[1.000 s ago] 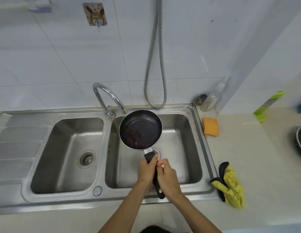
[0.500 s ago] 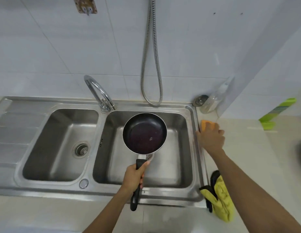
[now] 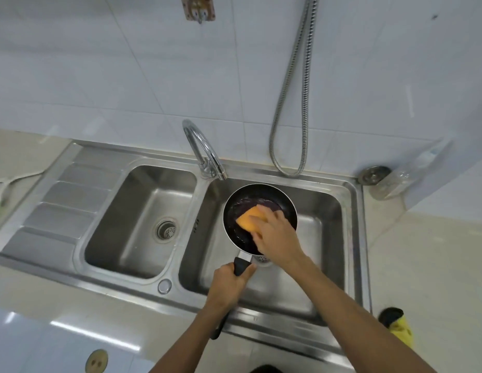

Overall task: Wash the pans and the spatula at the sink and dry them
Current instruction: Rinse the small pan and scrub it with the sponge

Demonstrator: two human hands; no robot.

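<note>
Two grips: both closed, one on a handle, one on a sponge.
Left hand [image 3: 227, 285]: wrapped tight around the black handle [image 3: 241, 266] near its metal neck, thumb laid along the top; likely held close to the bowl for a steadier hold against the push of scrubbing.
Right hand [image 3: 276, 232]: fingers spread and pressed down on the orange rectangular sponge [image 3: 251, 219], clamping it flat to the pan floor; probably flattened so for even scrubbing pressure.
Small round black frying pan [image 3: 235, 211]: held roughly level above the right basin [image 3: 328, 216] of the stainless steel double sink, not resting on the bottom; inside dark and wet-looking, with a purplish film.
Reason for position: kept over the basin, just in front of the curved chrome tap [image 3: 203, 149], presumably so drips fall into the drain and rinsing stays within easy reach; no water seen running.
Left basin [image 3: 143, 200]: bare, round drain strainer in its floor.
Yellow and black cloth [image 3: 400, 325]: lying on the pale counter right of the sink, well apart from the pan; apparently kept there for drying.
Flexible metal hose [image 3: 291, 103]: hanging in a loop against the white tiled wall behind the sink.
Other pans and spatula: not in view.
Stage, by judgement: scrubbing of one pan under way; rinse and drying not yet done.
</note>
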